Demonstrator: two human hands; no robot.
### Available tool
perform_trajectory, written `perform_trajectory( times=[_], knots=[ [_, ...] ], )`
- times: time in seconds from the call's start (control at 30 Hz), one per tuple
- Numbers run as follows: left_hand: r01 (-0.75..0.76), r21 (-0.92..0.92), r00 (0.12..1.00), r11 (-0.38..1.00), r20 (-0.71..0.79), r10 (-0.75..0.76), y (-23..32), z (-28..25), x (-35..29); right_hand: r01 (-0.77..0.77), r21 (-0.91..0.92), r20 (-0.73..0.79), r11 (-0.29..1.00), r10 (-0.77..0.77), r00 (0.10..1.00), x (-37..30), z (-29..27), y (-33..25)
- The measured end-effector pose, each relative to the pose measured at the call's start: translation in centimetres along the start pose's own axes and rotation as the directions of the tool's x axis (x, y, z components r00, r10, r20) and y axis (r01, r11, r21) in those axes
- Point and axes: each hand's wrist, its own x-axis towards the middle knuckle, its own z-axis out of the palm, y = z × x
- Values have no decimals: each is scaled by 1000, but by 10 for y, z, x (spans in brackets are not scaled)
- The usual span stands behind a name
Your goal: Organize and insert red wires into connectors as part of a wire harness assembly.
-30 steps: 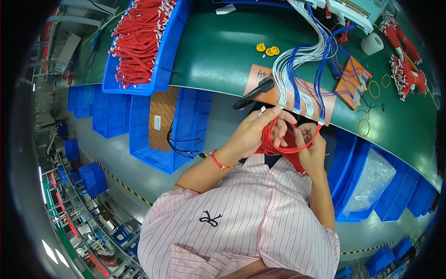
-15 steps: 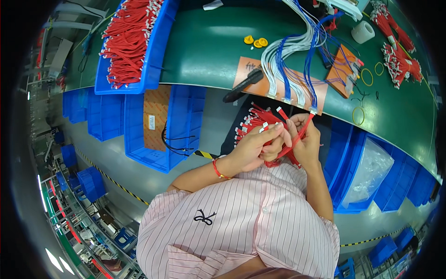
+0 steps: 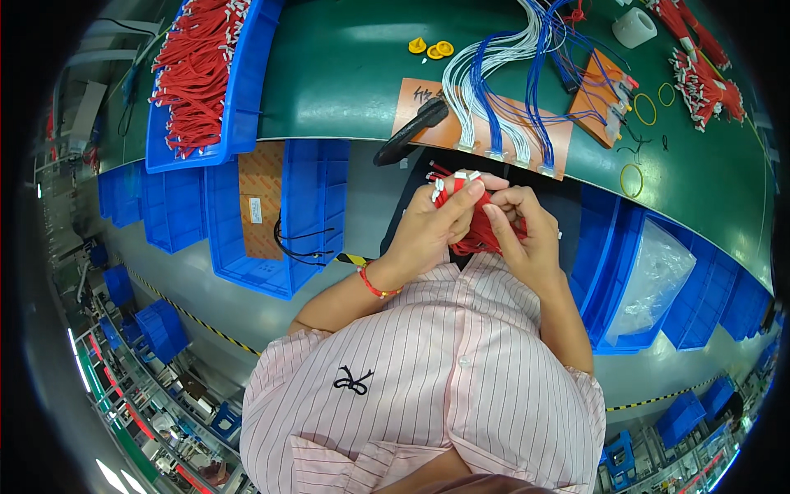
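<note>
Both hands pinch a red wire bundle just below the tabletop edge

A second ago I saw the red wire bundle (image 3: 471,222) spread as an open loop; now it is gathered tight, so I judge the coil is nearly closed. My left hand (image 3: 432,226) pinches its white-tipped ends, which point far and left; my right hand (image 3: 520,230) is closed on the near side. Its long axis runs near-right to far-left, in front of the green tabletop (image 3: 346,90), right of the blue bin (image 3: 280,214)

My left hand (image 3: 428,230) and right hand (image 3: 522,235) meet on a wire bundle (image 3: 473,222) near my chest. Beyond them lies the table (image 3: 346,90): a bin of wires (image 3: 197,74) far left, a wiring board (image 3: 494,115) straight ahead, a tape roll (image 3: 635,26) far right.
</note>
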Motion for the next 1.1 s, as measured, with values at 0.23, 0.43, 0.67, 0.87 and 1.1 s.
perform_trajectory(
  times=[0.23, 0.43, 0.67, 0.87, 1.1],
  knots=[
    [-52, 23, 992, 998, -113, 54, 0, -11, 15, -258, 31, 174, 966, 249, 953, -13, -55, 5],
    [-59, 144, 985, 988, -151, 81, 6, -8, 17, -263, 657, 136, 707, 231, 963, -24, -66, 24],
    [-133, 196, 966, 972, -193, 171, 1, -6, 22, -234, 690, 23, 685, 303, 953, -12, -37, 17],
    [-113, 28, 973, 993, -197, 116, 2, -2, 20, -257, 426, -100, 867, 328, 940, 1, -24, 7],
    [-8, -40, 998, 999, -59, 6, 16, -13, 13, -248, 293, -146, 924, 299, 943, 2, -25, 5]
  ],
)
